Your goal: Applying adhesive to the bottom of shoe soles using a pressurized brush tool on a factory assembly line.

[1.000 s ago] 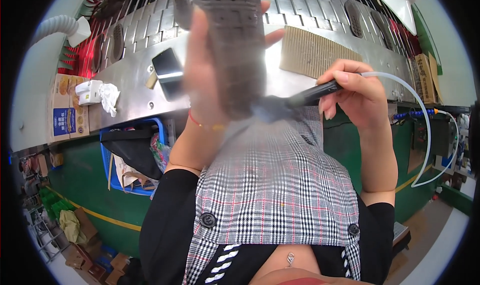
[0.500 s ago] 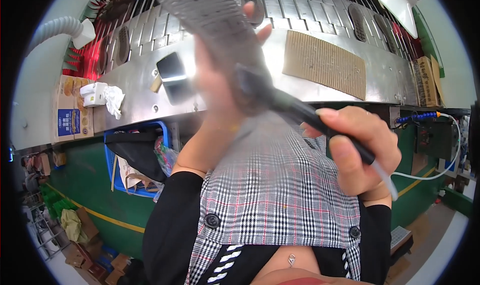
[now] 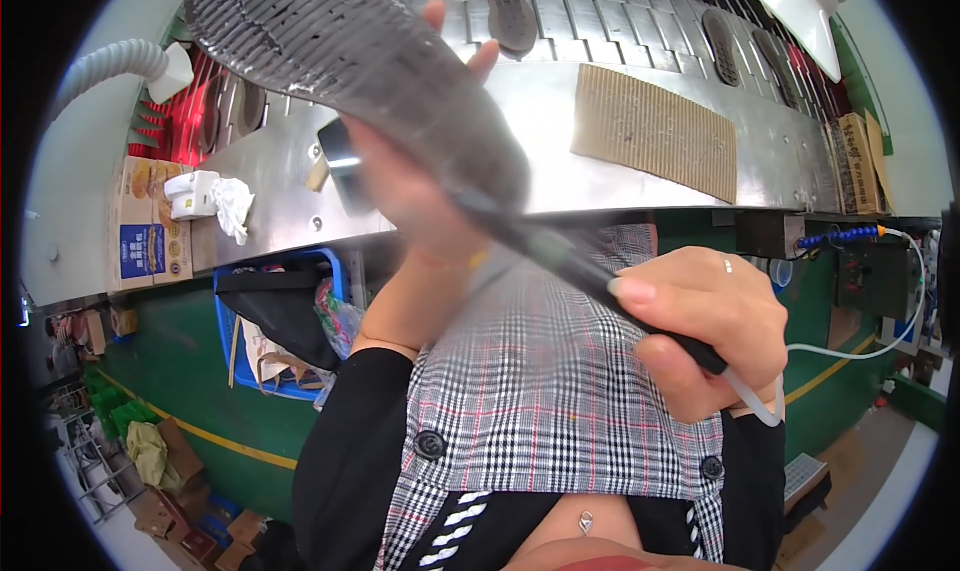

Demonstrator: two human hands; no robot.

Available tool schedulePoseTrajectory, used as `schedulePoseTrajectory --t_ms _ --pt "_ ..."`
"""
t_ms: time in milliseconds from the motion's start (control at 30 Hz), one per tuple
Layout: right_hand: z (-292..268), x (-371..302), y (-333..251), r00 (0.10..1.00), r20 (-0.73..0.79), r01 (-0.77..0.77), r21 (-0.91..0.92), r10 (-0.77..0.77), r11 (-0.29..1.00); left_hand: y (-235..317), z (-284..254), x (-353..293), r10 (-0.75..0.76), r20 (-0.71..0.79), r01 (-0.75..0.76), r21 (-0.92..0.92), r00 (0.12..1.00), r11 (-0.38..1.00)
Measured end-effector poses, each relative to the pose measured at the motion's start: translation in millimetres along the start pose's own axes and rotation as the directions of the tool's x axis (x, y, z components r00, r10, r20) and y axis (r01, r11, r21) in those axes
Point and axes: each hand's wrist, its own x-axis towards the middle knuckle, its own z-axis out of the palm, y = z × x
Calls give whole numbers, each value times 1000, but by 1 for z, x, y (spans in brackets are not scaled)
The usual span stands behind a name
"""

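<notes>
Grey ridged sole (image 3: 370,81) is grasped by the left hand (image 3: 398,179) above the metal bench (image 3: 555,176); the right hand (image 3: 715,321) grips a black tool (image 3: 575,266), tip at the sole's near end. Surface work seems underway; the next stroke calls for steadiness.

Obscured and blurred parts
The sole (image 3: 395,96) is extending past the upper edge and covering much of the left hand (image 3: 400,179), which is blurring. The tip of the black tool (image 3: 575,264) is blurring by the sole, leaving contact unclear. The left hand is partly hiding the phone (image 3: 341,145).
</notes>
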Motion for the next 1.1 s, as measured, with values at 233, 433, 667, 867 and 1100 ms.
schedulePoseTrajectory --t_ms 233,433,667,867,1100 --pt "1 -2 -1 996 85 -21 -12 22 1000 0 -15 8 -55 168 101 -280 984 955" --pt "7 9 2 997 28 77 -120 -74 990 -7 -16 0 26 163 -40 81 986 996" --pt "5 11 0 997 18 83 -100 -81 992 -12 -10 -4 59 154 -56 -21 986 998" --pt "0 9 4 998 12 66 -137 -65 988 -9 -21 -1 12 310 70 -252 951 965" --pt "6 3 9 999 -31 38 -116 -41 993 -8 -16 10 37 224 26 -272 974 962"
